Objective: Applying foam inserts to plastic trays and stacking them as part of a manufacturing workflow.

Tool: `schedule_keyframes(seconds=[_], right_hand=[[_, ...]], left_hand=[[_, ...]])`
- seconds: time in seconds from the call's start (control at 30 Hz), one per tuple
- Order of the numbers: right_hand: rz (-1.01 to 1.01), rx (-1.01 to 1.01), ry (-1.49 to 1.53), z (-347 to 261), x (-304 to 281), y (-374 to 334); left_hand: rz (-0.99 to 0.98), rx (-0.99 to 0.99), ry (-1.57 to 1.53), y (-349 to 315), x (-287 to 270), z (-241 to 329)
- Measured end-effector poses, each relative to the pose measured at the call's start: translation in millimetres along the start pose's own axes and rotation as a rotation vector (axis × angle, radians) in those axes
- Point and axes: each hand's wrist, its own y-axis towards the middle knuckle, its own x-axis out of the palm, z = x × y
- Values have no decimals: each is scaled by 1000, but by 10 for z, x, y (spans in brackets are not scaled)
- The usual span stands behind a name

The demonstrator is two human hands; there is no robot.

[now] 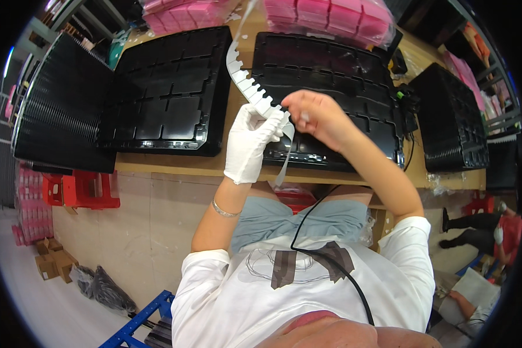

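My left hand [247, 145], in a white glove, grips a long white strip of tab-shaped stickers [247, 86] between thumb and fingers. The strip curves up and away from the glove toward the far edge, and its loose tail hangs below the hand. Bare, my right hand [322, 119] is closed in a pinch right beside the strip at the gloved fingertips. A small white piece shows against its curled fingers; what the fingertips hold is too small to name. Under both hands lies a black moulded plastic tray [336, 72] with square compartments.
More black trays [162, 95] are stacked to the left, with a leaning stack [58, 98] beside them and another [455, 116] at right. Pink wrapped packs [336, 17] line the table's far side. A red stool [81, 190] stands at left. A black cable [354, 278] crosses my shirt.
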Motion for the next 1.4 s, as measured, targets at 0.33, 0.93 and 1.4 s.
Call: schedule_keyframes(seconds=[0.33, 0.93, 1.4], right_hand=[[338, -840, -891, 65, -102, -717], [645, -289, -1572, -1232, -2752, 227], [699, -313, -1643, -1184, -2788, 269]], left_hand=[[-66, -112, -38, 51, 517, -149], [-144, -58, 108, 77, 494, -307], [-175, -82, 110, 95, 473, -314]])
